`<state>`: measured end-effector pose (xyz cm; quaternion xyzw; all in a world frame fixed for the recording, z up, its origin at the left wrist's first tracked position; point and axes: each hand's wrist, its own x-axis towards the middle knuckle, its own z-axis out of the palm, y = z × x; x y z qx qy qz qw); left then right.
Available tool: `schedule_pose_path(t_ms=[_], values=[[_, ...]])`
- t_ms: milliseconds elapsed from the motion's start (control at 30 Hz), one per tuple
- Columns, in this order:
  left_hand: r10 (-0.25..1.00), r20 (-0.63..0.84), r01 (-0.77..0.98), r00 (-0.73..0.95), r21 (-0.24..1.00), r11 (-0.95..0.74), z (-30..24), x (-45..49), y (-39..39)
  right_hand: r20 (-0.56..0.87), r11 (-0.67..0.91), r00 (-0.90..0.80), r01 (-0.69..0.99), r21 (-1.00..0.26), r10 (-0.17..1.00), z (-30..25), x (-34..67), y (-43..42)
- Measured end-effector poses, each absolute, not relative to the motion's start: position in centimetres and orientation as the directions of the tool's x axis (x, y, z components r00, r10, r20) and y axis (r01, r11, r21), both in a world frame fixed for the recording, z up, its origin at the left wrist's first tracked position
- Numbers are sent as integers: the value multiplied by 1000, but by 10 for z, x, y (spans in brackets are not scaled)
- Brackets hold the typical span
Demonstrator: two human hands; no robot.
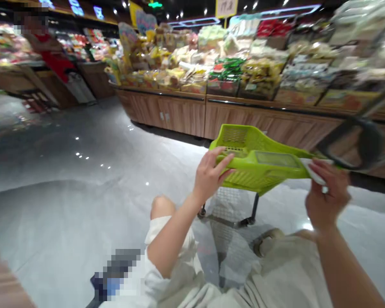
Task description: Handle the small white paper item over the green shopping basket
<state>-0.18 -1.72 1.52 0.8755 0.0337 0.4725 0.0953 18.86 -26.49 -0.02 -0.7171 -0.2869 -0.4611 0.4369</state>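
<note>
A bright green shopping cart (244, 182) stands in front of me, its basket turned toward the display counter. My left hand (211, 173) lies over the left end of the cart's handle, fingers hooked around it. At the right end of the handle (276, 159) my right hand (329, 192) is closed, with a white strip (316, 173) by its thumb and fingers. I cannot tell whether that strip is part of the handle or a separate thing. The visible part of the basket's inside holds nothing I can make out.
A wood-panelled counter (179, 115) with several heaps of packaged food (259, 75) runs behind the cart. A dark looped frame on a pole (327, 143) is close at the right. A person in a red apron (56, 64) stands at the far left. The grey floor (83, 188) is shiny.
</note>
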Motion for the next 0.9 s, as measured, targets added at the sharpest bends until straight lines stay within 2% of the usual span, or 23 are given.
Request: schedule_pose_path(t_ms=[67,100,167,233,300,433,533,633,733,900], values=[[144,804,-6,577,181,-983,19,-5,-31,927,-339,372,877,-340,33,14,170,-280],[130,796,-6,591,165,-986,22,-6,-37,935,-341,353,885,-318,43,21,158,-282],[109,783,-4,613,141,-990,29,-9,-50,931,-352,326,901,-254,164,33,131,-276],[106,782,12,614,125,-992,36,-7,-61,891,-330,267,933,-143,368,46,110,-268],[105,790,20,604,117,-993,41,-3,-71,837,-326,250,941,-92,487,56,102,-260],[26,775,-44,631,70,-997,45,6,-85,803,-426,366,891,-157,471,56,118,-260],[-20,764,-100,645,58,-993,40,12,-94,803,-500,452,835,-229,387,44,128,-268],[-16,761,-134,648,93,-987,32,19,-103,813,-564,499,780,-271,301,37,114,-265],[11,761,-132,649,127,-983,28,25,-110,794,-547,483,804,-235,370,37,86,-248],[60,765,-119,641,176,-977,27,28,-109,757,-467,363,880,-87,543,40,81,-249]])
